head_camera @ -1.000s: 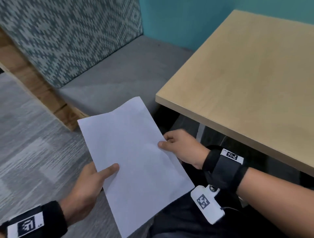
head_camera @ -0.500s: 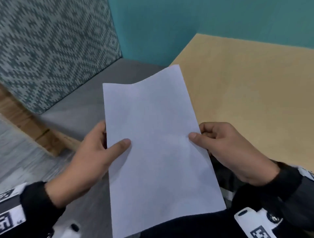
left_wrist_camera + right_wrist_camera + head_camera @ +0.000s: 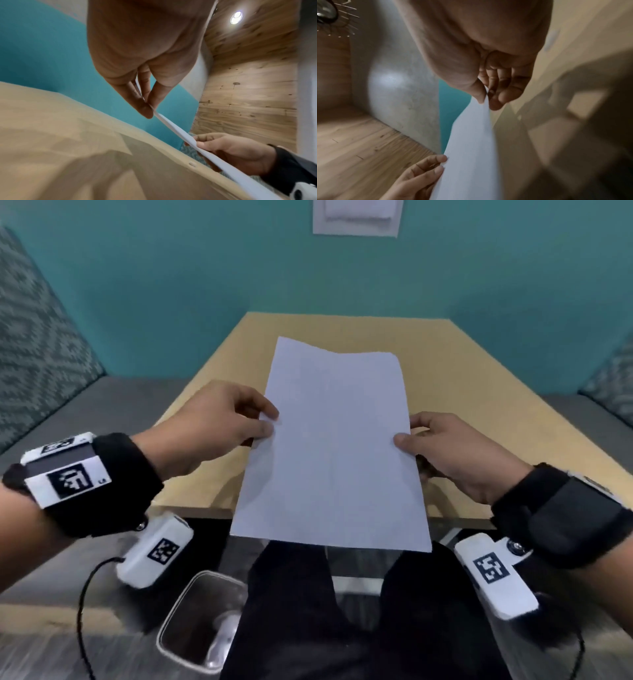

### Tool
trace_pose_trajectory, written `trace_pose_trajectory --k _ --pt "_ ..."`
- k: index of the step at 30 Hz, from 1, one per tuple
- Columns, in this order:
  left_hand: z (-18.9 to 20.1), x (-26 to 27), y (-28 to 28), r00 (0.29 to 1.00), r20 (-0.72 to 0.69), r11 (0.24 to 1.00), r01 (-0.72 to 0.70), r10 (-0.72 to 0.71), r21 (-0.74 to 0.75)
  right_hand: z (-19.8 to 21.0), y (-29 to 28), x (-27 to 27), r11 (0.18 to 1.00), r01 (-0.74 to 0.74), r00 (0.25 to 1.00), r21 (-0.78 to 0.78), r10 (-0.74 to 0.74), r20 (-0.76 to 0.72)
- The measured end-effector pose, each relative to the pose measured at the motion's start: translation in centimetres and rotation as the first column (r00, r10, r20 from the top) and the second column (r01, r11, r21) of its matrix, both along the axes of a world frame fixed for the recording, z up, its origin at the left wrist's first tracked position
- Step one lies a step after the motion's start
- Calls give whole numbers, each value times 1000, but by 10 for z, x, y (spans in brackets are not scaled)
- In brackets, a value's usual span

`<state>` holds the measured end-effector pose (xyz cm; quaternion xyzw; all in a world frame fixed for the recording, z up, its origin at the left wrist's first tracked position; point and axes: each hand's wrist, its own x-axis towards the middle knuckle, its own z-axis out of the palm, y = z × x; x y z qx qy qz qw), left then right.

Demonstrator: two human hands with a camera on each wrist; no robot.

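A blank white sheet of paper [image 3: 332,446] hangs in the air above the near edge of a light wooden table [image 3: 479,378]. My left hand [image 3: 270,422] pinches its left edge between thumb and fingers. My right hand [image 3: 406,436] pinches the right edge at the same height. In the left wrist view the sheet [image 3: 173,129] shows edge-on between the left hand [image 3: 149,106] and the right hand [image 3: 199,143]. In the right wrist view the paper [image 3: 471,142] runs from the right hand [image 3: 485,98] down to the left hand [image 3: 442,162]. Its far edge sags a little.
A teal wall [image 3: 205,268] stands behind the table, with a white plate [image 3: 356,217] mounted on it. Grey bench seats [image 3: 113,398] with patterned backrests [image 3: 37,344] flank the table. A clear container [image 3: 191,621] sits on the floor beside my dark trousers [image 3: 359,628].
I have turned from the left bench to face the table. Both hands carried the sheet right and forward over the table's near edge, keeping their hold on its sides.
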<state>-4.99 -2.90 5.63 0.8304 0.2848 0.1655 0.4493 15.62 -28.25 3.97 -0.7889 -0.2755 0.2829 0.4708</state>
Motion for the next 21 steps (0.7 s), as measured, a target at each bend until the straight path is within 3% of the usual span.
trace_pose_trajectory --k 8,13,21 --pt "-7 88 9 952 -278 984 157 -129 80 2 -1 55 984 53 981 -172 -19 193" --pt "-13 97 17 901 -409 960 227 -144 163 -3 10 71 946 7 963 -324 80 256" --pt "-24 103 18 839 -531 872 345 -120 347 -9 19 86 861 -56 870 -506 291 399"
